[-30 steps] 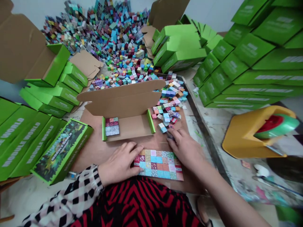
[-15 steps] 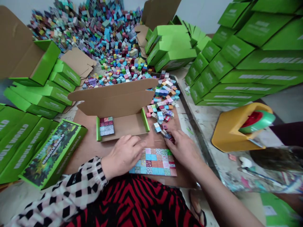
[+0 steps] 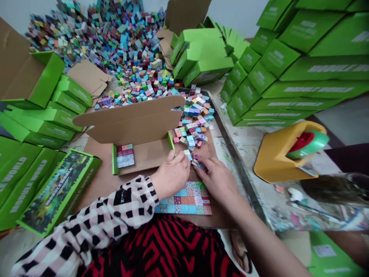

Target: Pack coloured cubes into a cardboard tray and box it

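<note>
My right hand (image 3: pixel 218 179) grips a short row of small patterned cubes (image 3: pixel 198 165) between thumb and fingers, low over the brown board. Beside it, my left hand (image 3: pixel 173 173) is closed with curled fingers by a pale blue and white cube (image 3: pixel 188 154); what is in its fingertips is hidden. Under the hands lies a flat block of joined picture cubes (image 3: pixel 181 204), partly covered by the left hand. Behind the left hand stands an open cardboard box (image 3: pixel 150 154) with green ends, its lid raised. A small block of red and grey cubes (image 3: pixel 125 156) sits in its left end.
Loose cubes (image 3: pixel 191 130) spread back from the right hand into a large heap (image 3: pixel 115 38). Green boxes stand stacked on the right (image 3: pixel 276 77) and left (image 3: pixel 17 169). A yellow tape dispenser (image 3: pixel 268 154) stands past the board's raised dark edge (image 3: pixel 245 169).
My left hand has moved right and away from me, from above the cube block to beside the right hand. The right hand stays on its cubes. The whole view has shifted slightly.
</note>
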### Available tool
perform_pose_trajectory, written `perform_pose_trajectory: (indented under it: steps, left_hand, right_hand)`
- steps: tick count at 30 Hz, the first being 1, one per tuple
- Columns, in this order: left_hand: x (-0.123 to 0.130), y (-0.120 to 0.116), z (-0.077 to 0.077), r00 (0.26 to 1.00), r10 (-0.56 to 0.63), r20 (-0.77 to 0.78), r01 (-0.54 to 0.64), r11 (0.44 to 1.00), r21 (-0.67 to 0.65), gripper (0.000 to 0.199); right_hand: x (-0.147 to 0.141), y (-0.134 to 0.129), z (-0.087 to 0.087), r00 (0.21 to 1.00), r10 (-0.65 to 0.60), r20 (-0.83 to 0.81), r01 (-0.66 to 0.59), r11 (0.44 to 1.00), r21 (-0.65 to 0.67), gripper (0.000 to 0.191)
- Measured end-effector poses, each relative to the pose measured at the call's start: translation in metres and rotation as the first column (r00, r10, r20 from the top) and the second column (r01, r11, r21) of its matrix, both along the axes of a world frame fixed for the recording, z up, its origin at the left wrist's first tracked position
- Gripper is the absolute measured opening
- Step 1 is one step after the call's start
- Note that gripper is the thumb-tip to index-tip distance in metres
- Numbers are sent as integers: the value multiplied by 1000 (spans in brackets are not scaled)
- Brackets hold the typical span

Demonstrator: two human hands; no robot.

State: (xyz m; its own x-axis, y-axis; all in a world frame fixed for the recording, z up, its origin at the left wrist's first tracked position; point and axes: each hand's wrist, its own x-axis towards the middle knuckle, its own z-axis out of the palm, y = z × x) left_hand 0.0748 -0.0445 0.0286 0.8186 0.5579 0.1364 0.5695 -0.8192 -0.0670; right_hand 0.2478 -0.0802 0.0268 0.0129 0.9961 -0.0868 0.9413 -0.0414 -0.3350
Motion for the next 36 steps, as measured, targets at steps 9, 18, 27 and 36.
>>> perform_pose_trajectory:
  steps: [9, 18, 27, 36]
  left_hand:
    - [4, 3, 9, 999, -26, 26, 27, 1000, -11, 31]
    - [-7, -7, 32, 990, -77, 118, 71, 996, 56, 30]
    - [-119, -50, 37, 823, 194, 533, -222, 975, -12, 30]
    - [-163, -57, 6, 135, 775, 617, -537, 581, -612, 31]
  right_hand:
    - [21, 3, -10, 962, 248, -110, -243, 968, 61, 29]
    - [29, 7, 29, 934, 235, -270, -180, 960, 214, 27]
    - [-94, 73, 58, 733, 593, -334, -585, 800, 137, 17]
    - [-175, 89, 44, 570, 755, -326, -809, 584, -62, 14]
